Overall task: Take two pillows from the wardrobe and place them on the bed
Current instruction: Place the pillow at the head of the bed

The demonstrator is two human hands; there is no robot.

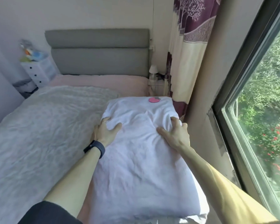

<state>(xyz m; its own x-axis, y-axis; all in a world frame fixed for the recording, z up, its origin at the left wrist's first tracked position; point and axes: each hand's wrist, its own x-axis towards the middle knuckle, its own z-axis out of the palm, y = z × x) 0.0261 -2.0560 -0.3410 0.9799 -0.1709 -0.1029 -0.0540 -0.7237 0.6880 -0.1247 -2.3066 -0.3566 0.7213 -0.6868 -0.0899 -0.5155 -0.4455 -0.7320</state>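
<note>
Where hands (106, 131) (174, 135) grip, the white pillow (142, 159) creases.

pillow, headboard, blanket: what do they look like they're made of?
Pillow: white matte woven cloth cover, probably cotton. It creases and bunches softly, so the filling is soft.
Headboard: grey matte upholstery fabric over padding, in two stacked horizontal bands.
Blanket: pale cloth with a crinkled or quilted texture. The fibre can't be told.

left grip (106, 131): thin ring (104, 122) | left wrist: black band (94, 148) | left sleeve (50, 213): black
</note>
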